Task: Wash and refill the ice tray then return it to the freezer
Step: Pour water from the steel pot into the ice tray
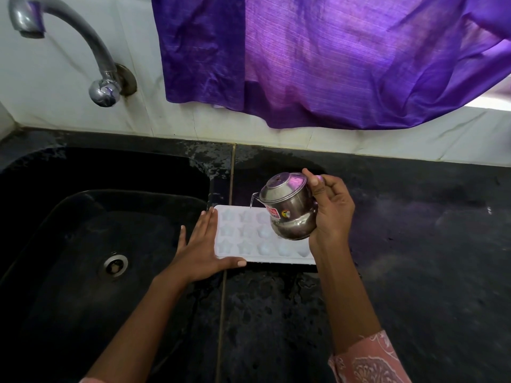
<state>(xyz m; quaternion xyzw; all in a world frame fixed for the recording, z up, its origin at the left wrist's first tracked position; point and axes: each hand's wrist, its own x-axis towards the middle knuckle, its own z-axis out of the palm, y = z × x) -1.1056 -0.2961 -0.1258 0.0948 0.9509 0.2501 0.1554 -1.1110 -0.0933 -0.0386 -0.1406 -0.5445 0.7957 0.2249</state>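
Right hand: the right hand (330,208) was curled round the back of a small steel jug (290,214), gripping it and tipping its spout down and to the left, evidently to aim the pour.
Left hand: the left hand (197,252) lay open with straight fingers against the left end of the ice tray (249,239) and the thumb along its near edge. This looked like bracing, so the light tray would not slide or tip.
Water: a thin stream (252,201) fell from the spout into the far row of the tray.
Ice tray: white, with star-shaped and round cells, it sat flat on the black counter (414,244) just right of the sink (83,230). That level spot probably suited filling. How full the cells were could not be told.
Task stage: judged to be refilling, with the trip to the freezer yet to come.
Sink: dark, with a metal drain (115,264) in its floor.
Tap: the tap (83,42) curved out from the tiled wall above the sink, and no water showed at it.
Beyond: a purple cloth (318,59) hung over the wall behind the counter.
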